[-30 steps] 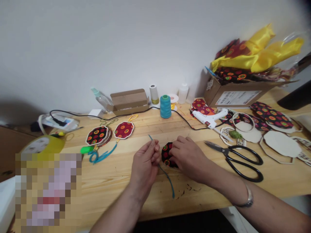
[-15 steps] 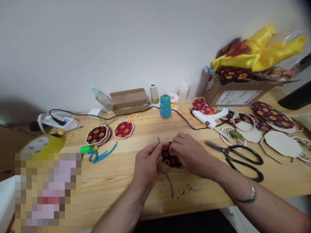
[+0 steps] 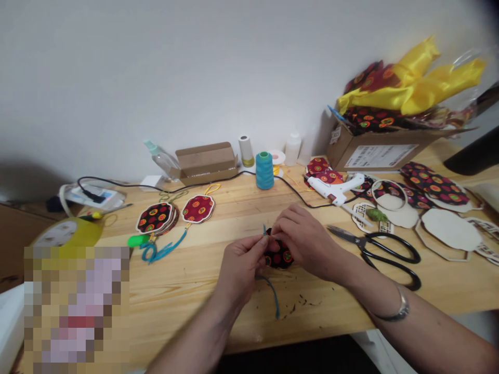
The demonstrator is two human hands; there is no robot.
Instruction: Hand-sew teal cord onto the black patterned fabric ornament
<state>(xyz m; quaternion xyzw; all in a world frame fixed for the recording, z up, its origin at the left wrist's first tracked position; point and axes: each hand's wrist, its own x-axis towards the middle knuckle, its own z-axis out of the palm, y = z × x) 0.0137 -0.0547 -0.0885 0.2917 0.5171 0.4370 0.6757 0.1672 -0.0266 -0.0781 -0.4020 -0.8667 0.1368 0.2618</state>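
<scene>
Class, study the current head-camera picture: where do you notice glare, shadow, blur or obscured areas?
Head view: bright sheen on the yellow cloth; head view: soft shadow on the wall, left of the large cardboard box; head view: left hand and right hand slightly soft; head view: pixelated block obscures the lower left.

Plain pale wall point(image 3: 195, 67), light wooden table point(image 3: 187, 311)

Soft light | wall point(image 3: 156, 78) shadowed far left | top-right corner dark | lower-left pixelated
</scene>
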